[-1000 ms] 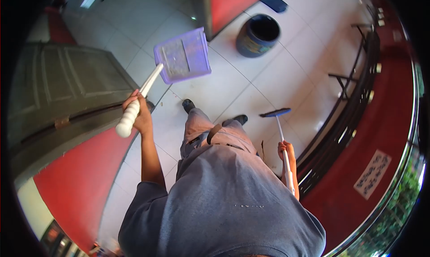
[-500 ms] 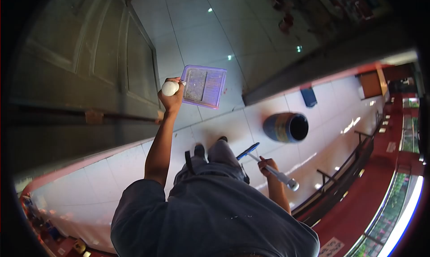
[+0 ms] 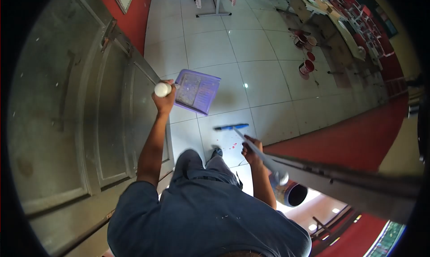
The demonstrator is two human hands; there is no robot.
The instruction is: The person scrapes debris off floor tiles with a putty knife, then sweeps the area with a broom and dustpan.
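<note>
My left hand [image 3: 165,103] is closed around the white-tipped handle [image 3: 162,90] of a purple dustpan [image 3: 206,93]. Grey dust and dirt lie in the pan, which hangs low over the tiles. My right hand [image 3: 253,149] grips the pale shaft of a long tool [image 3: 268,162] with a narrow blue head [image 3: 235,127], held over the floor below the dustpan. A few small red bits [image 3: 233,146] lie on the tiles between that blue head and my foot.
A grey panelled door [image 3: 107,122] stands at the left and a door frame [image 3: 349,181] at the right. Beyond are red buckets [image 3: 306,67], a long table [image 3: 324,12] and a white table leg [image 3: 217,8]. A barrel [image 3: 286,193] stands at lower right.
The view has moved through the doorway into the tiled room. The blue-headed tool has swung left and forward, nearer the dustpan. The barrel now sits lower, beside my right arm.
</note>
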